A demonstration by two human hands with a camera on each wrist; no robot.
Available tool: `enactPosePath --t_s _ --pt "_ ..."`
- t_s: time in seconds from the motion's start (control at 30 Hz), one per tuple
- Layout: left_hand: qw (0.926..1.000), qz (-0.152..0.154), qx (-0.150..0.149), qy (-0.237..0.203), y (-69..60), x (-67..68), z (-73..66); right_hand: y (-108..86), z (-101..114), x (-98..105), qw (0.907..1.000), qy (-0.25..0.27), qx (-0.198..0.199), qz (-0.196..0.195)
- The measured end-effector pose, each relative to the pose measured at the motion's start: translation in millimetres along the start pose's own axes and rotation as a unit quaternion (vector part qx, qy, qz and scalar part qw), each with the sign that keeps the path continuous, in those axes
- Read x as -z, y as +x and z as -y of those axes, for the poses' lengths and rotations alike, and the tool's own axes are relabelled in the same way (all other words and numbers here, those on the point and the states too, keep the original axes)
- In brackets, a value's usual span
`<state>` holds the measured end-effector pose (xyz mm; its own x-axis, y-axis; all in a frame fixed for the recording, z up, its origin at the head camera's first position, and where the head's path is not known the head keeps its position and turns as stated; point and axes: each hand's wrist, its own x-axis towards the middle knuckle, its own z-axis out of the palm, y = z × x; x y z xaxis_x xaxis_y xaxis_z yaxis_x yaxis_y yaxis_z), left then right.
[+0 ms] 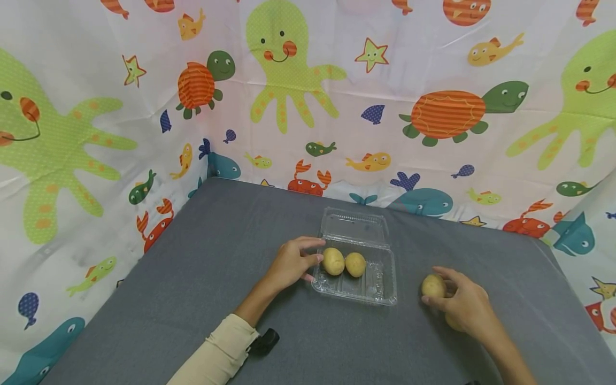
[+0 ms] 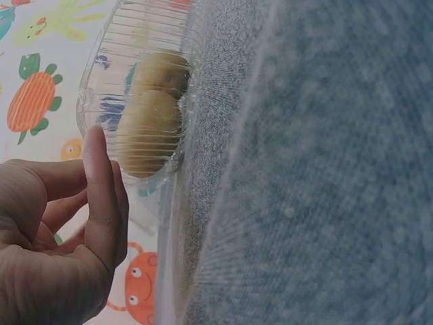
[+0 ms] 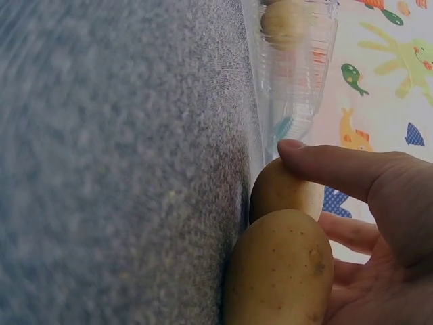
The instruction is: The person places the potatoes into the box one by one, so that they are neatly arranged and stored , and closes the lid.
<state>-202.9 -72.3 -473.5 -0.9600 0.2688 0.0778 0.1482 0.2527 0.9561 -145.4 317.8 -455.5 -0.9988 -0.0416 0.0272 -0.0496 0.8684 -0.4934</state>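
- My right hand [image 1: 464, 302]: thumb and fingers grasping one potato [image 1: 433, 287], right of the clear container [image 1: 375, 278].
- Second potato [image 3: 279, 277]: beside the grasped one, beneath my palm, on grey cloth [image 1: 231, 235].
- My left hand [image 1: 291, 263]: unclenched, fingers loosely bent at the container's left edge.
- Container contents: two potatoes [image 1: 333, 261], side by side; lid [image 1: 353, 225] folded back.

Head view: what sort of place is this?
Likely a staged tabletop set-up, perhaps a recording booth: a grey cloth-like table surface, a sea-animal-print sheet hung around it, and a clear plastic container holding two potatoes.
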Motion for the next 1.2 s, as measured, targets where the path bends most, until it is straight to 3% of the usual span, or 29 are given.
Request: enactPosePath --t_s 0.9,1.2 --pt "0.9999 0.003 -0.004 -0.013 0.4 0.4 0.3 -2.1 18.5 -4.0 0.9949 0.023 0.02 -0.096" --pt "0.9999 0.001 -0.002 -0.014 0.0 0.3 0.9 -3.4 27.0 -4.0 0.9933 0.057 0.025 -0.098"
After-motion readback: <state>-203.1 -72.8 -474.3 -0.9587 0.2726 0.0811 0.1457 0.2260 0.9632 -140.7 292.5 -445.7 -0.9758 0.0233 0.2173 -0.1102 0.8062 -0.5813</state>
